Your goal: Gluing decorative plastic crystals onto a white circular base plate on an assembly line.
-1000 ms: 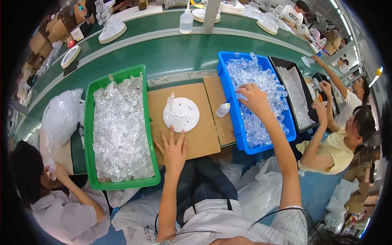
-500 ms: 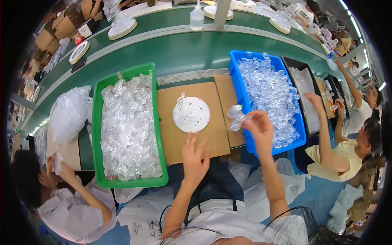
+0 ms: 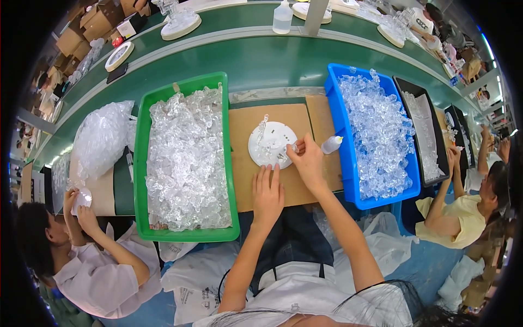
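Observation:
A round white disc [image 3: 279, 133] with small holes lies on the cardboard [image 3: 246, 126] in front of me. Several clear plastic pieces [image 3: 263, 143] stand on its left and near side, one poking up past its far edge. My left hand [image 3: 268, 193] rests with stretched fingers at the disc's near rim, holding nothing. My right hand [image 3: 308, 163] is at the disc's right side, thumb and fingertips pinched on a small clear plastic piece [image 3: 295, 147]; the fingers partly hide it. A small white bottle [image 3: 330, 145] with a yellowish tip lies tilted just right of that hand.
A green bin [image 3: 232, 188] full of clear pieces stands on the left, a blue bin [image 3: 353, 163] of clear pieces on the right. Beyond the blue one is a black tray [image 3: 418, 139]. A squeeze bottle [image 3: 282, 19] stands on the far ledge. Co-workers sit on both sides.
My right hand has come left from beside the blue bin to the disc, bringing a clear piece. My left hand stays at the disc's near rim. The whole view has shifted slightly.

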`<state>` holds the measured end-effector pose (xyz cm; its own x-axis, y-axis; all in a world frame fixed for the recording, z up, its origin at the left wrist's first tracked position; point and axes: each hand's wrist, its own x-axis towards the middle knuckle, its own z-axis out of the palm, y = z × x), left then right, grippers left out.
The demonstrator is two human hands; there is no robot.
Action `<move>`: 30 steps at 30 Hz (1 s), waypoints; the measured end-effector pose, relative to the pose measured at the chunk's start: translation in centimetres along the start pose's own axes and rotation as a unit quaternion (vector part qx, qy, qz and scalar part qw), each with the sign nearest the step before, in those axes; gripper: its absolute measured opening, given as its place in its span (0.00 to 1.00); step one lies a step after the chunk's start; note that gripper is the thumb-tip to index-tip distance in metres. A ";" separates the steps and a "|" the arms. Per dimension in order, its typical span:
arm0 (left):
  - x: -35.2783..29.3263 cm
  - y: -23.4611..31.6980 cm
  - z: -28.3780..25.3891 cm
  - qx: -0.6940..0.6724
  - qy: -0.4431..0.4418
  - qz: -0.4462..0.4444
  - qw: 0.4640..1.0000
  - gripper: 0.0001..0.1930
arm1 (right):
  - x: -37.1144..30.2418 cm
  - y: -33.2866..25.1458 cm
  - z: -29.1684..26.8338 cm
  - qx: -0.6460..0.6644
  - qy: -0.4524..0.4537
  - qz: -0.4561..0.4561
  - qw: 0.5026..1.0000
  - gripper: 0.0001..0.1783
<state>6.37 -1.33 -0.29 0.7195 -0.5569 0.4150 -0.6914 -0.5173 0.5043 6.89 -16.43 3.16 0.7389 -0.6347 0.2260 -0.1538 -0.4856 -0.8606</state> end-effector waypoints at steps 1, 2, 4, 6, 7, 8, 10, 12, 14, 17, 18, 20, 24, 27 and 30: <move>0.3 0.3 -0.1 0.006 -0.002 -0.002 1.000 0.26 | 0.1 0.2 -0.1 -0.029 -0.001 -0.012 1.000 0.16; 0.5 0.4 -0.1 0.007 -0.003 -0.002 1.000 0.26 | 0.1 0.1 0.0 -0.028 -0.001 -0.011 1.000 0.16; 1.0 0.5 0.0 0.060 -0.030 -0.007 0.998 0.30 | 0.1 -0.1 0.1 -0.012 -0.018 0.021 1.000 0.16; 1.0 0.3 0.4 0.074 -0.026 -0.002 0.997 0.30 | -0.1 0.3 0.5 -0.028 -0.028 0.023 0.999 0.16; 1.0 0.2 0.5 0.086 -0.020 0.003 0.996 0.30 | -0.3 0.4 0.6 -0.045 -0.037 0.024 0.998 0.17; 1.0 0.3 0.6 0.085 -0.022 0.004 0.996 0.30 | -0.4 0.4 0.6 -0.045 -0.035 0.026 0.998 0.17; 1.2 0.6 0.8 0.078 -0.022 -0.003 0.997 0.29 | -0.6 0.4 0.2 -0.063 -0.044 0.031 0.997 0.17; 1.2 0.6 0.6 0.070 -0.022 -0.002 0.997 0.28 | -1.9 0.1 -0.5 -0.015 -0.034 0.064 0.997 0.19; 1.0 0.3 0.5 0.062 -0.019 0.001 0.998 0.27 | -4.0 0.4 -1.4 0.033 -0.022 0.093 0.995 0.21; 0.7 0.4 0.3 0.039 -0.019 -0.015 0.999 0.27 | -6.0 2.0 -3.4 -0.035 0.182 0.000 0.983 0.29; 0.8 0.5 0.3 0.037 -0.014 -0.017 0.999 0.27 | -5.9 2.7 -3.8 -0.085 0.175 0.000 0.981 0.32; 0.6 0.6 0.3 0.038 -0.011 -0.016 0.999 0.28 | -4.9 4.1 -3.4 -0.152 0.166 -0.013 0.974 0.35; 0.9 0.8 0.4 0.034 -0.013 -0.015 0.999 0.28 | -1.5 4.1 -3.1 -0.122 0.191 0.047 0.973 0.27; 0.8 0.6 0.4 0.037 -0.016 -0.017 0.999 0.28 | -2.9 3.7 -3.6 -0.088 0.120 0.015 0.989 0.26; 0.4 -0.1 0.5 0.040 -0.019 -0.027 0.999 0.28 | -7.2 -0.4 -5.3 -0.098 0.007 0.086 0.991 0.23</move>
<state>6.67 -1.82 -0.53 0.7539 -0.5499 0.3595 -0.6558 -0.5972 0.4619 -1.81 -14.83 4.30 0.6815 -0.7259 0.0922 -0.4016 -0.4764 -0.7822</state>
